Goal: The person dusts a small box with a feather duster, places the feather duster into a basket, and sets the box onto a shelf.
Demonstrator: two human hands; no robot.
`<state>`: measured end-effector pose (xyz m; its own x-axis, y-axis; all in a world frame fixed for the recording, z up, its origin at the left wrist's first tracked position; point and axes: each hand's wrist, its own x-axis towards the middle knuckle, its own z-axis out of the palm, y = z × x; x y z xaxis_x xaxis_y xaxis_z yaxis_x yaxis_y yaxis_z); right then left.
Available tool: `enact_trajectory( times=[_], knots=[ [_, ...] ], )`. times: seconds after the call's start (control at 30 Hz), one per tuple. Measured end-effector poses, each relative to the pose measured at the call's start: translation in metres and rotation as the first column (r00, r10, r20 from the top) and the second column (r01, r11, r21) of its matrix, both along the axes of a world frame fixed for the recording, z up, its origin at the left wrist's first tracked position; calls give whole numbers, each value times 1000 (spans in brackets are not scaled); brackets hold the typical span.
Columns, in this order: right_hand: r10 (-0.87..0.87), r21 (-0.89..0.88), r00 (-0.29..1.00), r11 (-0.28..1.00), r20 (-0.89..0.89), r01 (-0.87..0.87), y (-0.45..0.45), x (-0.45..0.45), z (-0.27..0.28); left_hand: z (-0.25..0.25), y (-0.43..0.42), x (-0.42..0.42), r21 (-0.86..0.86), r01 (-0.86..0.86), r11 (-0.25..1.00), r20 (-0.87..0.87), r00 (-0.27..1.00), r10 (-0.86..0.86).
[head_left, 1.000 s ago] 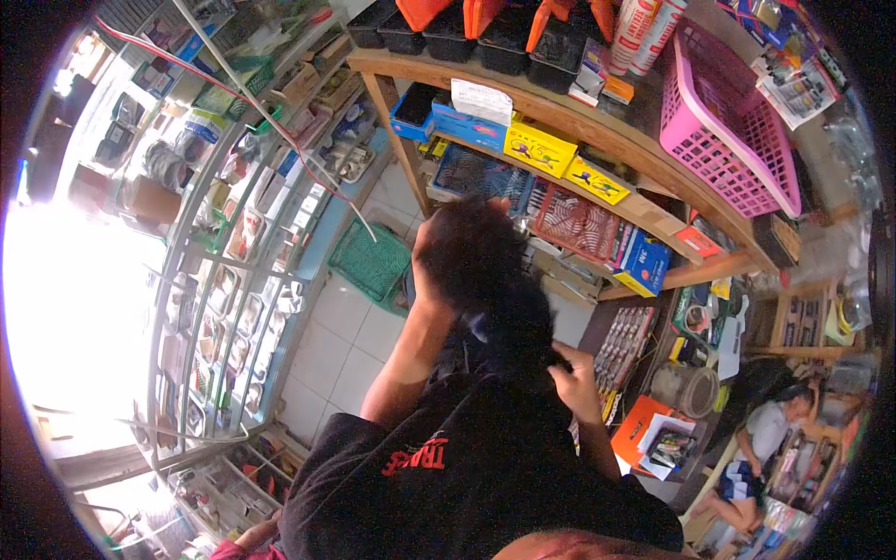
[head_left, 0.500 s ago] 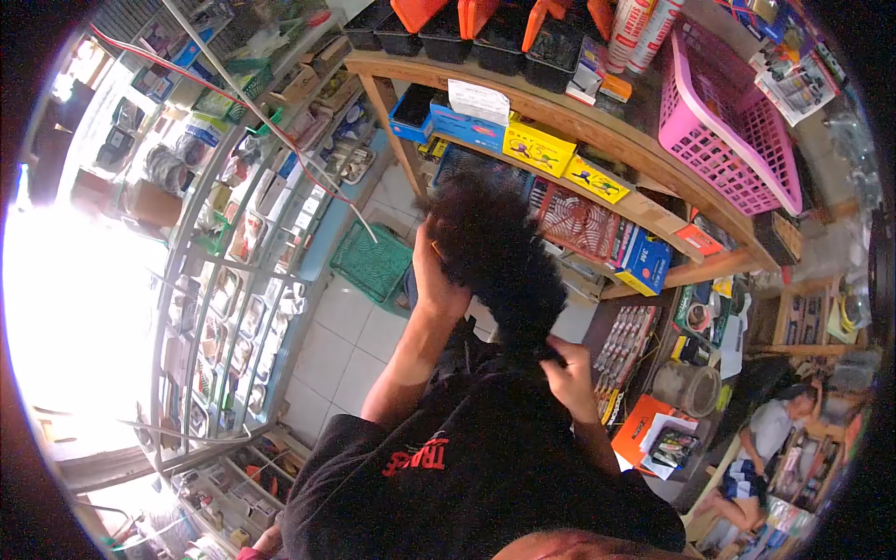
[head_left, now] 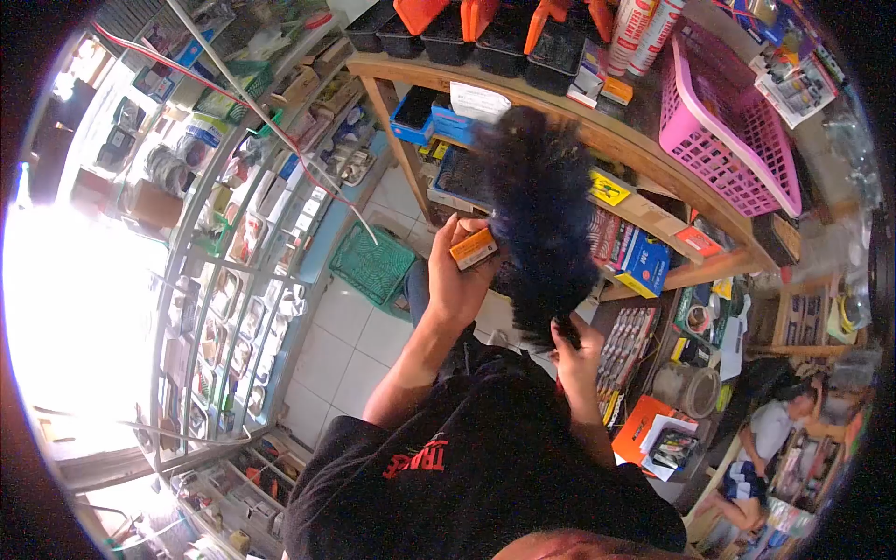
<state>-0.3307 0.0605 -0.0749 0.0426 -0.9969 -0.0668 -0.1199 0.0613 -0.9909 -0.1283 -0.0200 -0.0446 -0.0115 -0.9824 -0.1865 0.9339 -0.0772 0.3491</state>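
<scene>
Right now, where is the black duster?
In the head view, the duster is right of centre, in the right hand, beside the orange box in the left hand.

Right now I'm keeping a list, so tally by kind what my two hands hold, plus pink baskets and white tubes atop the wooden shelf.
Dark fluffy duster, in the right hand: 1
Small orange box, in the left hand: 1
Pink basket: 1
White tubes: 2
Total: 5

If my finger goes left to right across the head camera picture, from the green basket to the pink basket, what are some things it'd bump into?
Green basket → small orange box → black feather duster → blue-and-yellow 3M box → pink basket
</scene>
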Motion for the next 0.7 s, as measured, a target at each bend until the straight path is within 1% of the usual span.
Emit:
enact_trajectory(
  times=[0.03, 0.07, 0.1, 0.13, 0.2, 0.23, 0.27, 0.33, 0.4, 0.47, 0.5, 0.53, 0.57, 0.6, 0.63, 0.67, 0.7],
  knots=[
    [58, -78, 998, 995, 39, -54, -3, -5, -4, -5, 2, -1, 52, -26, 998, 28, 999, 25],
    [139, -136, 990, 981, -2, -138, -4, -4, -5, -10, 4, -3, 104, -51, 993, 57, 997, 45],
    [213, -189, 976, 957, -48, -218, -4, -3, -7, -24, 12, -12, 38, -143, 989, -3, 990, 143],
    [279, -237, 955, 926, -100, -295, -4, -2, -7, -35, 13, -14, -30, -99, 995, 68, 993, 100],
    [202, -401, 931, 859, -304, -318, -14, 13, 6, -24, 17, -15, -108, 28, 994, 221, 975, -3],
    [255, -188, 954, 941, -159, -282, -17, 20, 21, -20, 18, -16, -116, 59, 991, 273, 962, -25],
    [272, 41, 962, 962, -3, -272, -19, 26, 29, -16, 18, -16, -121, 85, 989, 314, 948, -43],
    [214, -25, 975, 976, -63, -216, -16, 27, 19, -11, 16, -13, -128, 93, 987, 328, 944, -46],
    [220, -117, 968, 965, -124, -234, -13, 27, 17, -9, 16, -11, -134, 90, 987, 363, 931, -36],
    [205, -255, 968, 937, -144, -237, -17, 31, 26, -8, 17, -10, -163, 107, 981, 527, 850, -5],
    [194, -335, 970, 913, -144, -232, -20, 31, 31, -9, 18, -11, -184, 114, 976, 638, 770, 30],
    [231, -285, 962, 921, -145, -264, -19, 30, 32, -8, 19, -11, -184, 112, 977, 578, 816, 15],
    [268, -232, 953, 927, -145, -296, -18, 28, 32, -8, 20, -12, -174, 93, 980, 435, 900, -8],
    [304, -181, 942, 928, -143, -327, -16, 27, 33, -7, 20, -14, -93, 64, 994, -157, 985, -78],
    [342, -130, 929, 924, -140, -360, -16, 25, 33, -7, 20, -13, -113, 109, 988, 195, 977, -85],
    [280, -160, 948, 939, -151, -303, -16, 27, 34, -7, 21, -11, -115, 156, 981, 523, 849, -74],
    [216, -190, 964, 951, -157, -244, -14, 30, 34, -5, 22, -9, -97, 201, 975, 787, 615, -48]
  ],
)
